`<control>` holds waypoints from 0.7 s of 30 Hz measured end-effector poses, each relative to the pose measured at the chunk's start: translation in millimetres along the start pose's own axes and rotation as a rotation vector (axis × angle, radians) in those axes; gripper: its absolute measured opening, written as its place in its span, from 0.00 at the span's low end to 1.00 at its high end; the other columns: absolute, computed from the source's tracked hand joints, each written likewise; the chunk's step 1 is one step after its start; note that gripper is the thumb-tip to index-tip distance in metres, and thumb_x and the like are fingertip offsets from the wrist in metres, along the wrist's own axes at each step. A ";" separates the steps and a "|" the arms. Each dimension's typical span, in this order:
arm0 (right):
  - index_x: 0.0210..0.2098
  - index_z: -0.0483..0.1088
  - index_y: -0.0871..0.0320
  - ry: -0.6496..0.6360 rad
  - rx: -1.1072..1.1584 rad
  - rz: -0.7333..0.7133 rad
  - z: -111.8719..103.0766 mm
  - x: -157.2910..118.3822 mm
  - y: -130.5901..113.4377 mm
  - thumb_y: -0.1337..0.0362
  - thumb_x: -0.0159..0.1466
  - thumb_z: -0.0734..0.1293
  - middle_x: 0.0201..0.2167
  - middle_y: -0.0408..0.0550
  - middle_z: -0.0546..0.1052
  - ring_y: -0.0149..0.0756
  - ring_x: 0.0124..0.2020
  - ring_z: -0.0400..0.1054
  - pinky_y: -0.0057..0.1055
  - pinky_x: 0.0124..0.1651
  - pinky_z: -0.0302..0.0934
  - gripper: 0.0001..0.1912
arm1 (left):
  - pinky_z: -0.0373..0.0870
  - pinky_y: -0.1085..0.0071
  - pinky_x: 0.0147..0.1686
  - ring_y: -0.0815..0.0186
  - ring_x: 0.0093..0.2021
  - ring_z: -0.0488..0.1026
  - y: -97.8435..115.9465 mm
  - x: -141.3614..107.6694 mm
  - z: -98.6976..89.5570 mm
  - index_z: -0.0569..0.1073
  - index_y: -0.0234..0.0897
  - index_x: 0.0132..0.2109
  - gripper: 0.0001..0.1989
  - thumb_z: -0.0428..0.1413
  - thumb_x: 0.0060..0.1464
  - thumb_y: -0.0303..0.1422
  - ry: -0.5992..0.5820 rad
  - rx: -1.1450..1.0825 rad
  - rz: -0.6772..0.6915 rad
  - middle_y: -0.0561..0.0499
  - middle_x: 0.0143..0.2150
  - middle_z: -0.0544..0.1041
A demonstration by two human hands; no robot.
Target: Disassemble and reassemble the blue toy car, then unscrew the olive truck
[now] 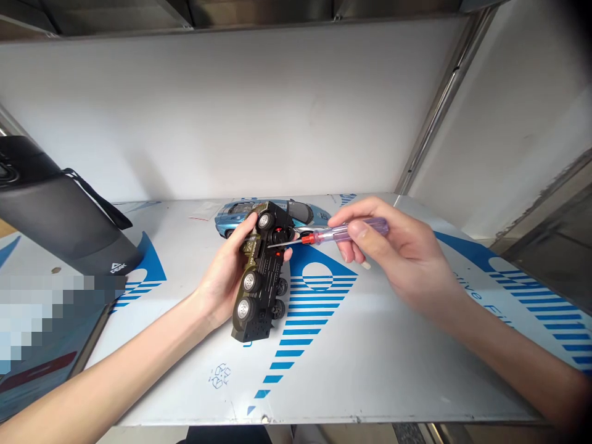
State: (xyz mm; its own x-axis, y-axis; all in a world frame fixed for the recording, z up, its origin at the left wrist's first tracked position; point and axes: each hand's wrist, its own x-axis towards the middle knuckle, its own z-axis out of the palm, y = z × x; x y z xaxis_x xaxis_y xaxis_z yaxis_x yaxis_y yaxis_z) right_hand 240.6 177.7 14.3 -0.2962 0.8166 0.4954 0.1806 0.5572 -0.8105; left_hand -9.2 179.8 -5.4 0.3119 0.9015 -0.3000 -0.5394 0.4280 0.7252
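Observation:
My left hand [226, 271] is closed around a dark green toy truck [261, 277], held tilted above the table with its black underside and silver-hubbed wheels facing me and to the right. Between the fingers of my right hand [383, 240] is a screwdriver [345, 230] with a clear purple handle and a red collar. Its thin shaft points left, and the tip meets the truck's underside near small red parts. I cannot tell whether it sits in a screw. Behind the truck a blue toy car [300, 211] stands on the table, partly covered by the truck and my hand.
A dark grey water bottle [69, 209] with a black strap stands at the left. A blurred flat item [41, 345] lies at the left edge. White, blue-printed film covers the table [185, 382]. A white wall [259, 117] closes off the back, with a metal shelf [259, 15] overhead.

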 end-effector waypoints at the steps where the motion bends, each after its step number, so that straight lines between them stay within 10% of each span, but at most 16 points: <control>1: 0.46 0.77 0.49 0.009 -0.011 0.000 0.1 0.3 0.0 0.51 0.77 0.66 0.29 0.42 0.73 0.34 0.31 0.70 0.33 0.35 0.64 0.12 | 0.82 0.59 0.26 0.55 0.26 0.82 0.1 0.1 0.2 0.83 0.33 0.55 0.27 0.57 0.68 0.52 0.001 -0.003 -0.002 0.37 0.37 0.86; 21: 0.50 0.74 0.46 -0.011 -0.120 0.055 1.7 -4.8 -2.1 0.47 0.77 0.62 0.32 0.43 0.74 0.36 0.32 0.69 0.34 0.36 0.64 0.14 | 0.82 0.59 0.25 0.54 0.25 0.81 -0.9 -1.1 4.6 0.83 0.34 0.51 0.24 0.59 0.67 0.51 0.060 0.003 -0.002 0.37 0.37 0.86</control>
State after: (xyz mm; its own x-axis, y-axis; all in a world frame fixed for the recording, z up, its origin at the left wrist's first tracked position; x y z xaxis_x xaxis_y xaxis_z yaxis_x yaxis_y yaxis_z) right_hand 240.1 172.3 13.0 -0.2927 0.8450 0.4476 0.3072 0.5264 -0.7928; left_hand -5.4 178.2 -2.9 0.2658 0.9029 -0.3379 -0.5362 0.4297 0.7265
